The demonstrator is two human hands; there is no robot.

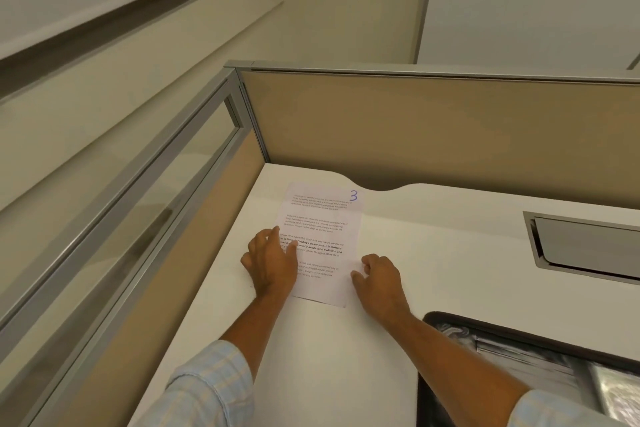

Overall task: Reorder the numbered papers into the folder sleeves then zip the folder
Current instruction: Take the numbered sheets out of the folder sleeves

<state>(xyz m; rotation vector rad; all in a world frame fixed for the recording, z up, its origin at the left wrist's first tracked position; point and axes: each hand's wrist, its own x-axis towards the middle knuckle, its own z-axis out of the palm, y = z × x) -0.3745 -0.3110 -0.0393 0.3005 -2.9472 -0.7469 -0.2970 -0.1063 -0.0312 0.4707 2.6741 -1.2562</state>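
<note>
1. Folder is nearest you, in the lower right of the frame. It lies open on the white surface, showing its dark zip border and shiny clear sleeves. No sheet shows in the part in view, so by my reading you are at the sorting step, with filing and zipping yet to do.
2. Your left grip, left of centre, rests on the paper's left edge. Its fingers are spread and only lightly bent, with the tips pressing the sheet down. Your right grip sits at the sheet's right edge with fingers curled. I cannot tell whether it pinches the edge or only touches it.
3. Next, the thin sheet lies flush on a smooth surface, so you will likely need to raise an edge. After that, carry it toward the lower right and feed it squarely into a sleeve mouth without buckling it.
4. The paper lies flat at the centre of the frame, between both grips and well apart from the folder. It is white with several blocks of small print, a blue handwritten "3" at its top right corner, and it sits slightly skewed. Whether other sheets lie beneath it cannot be seen.
5. Farther off, a grey hatch is set into the surface at the right edge, and tan partition panels close the back.
</note>
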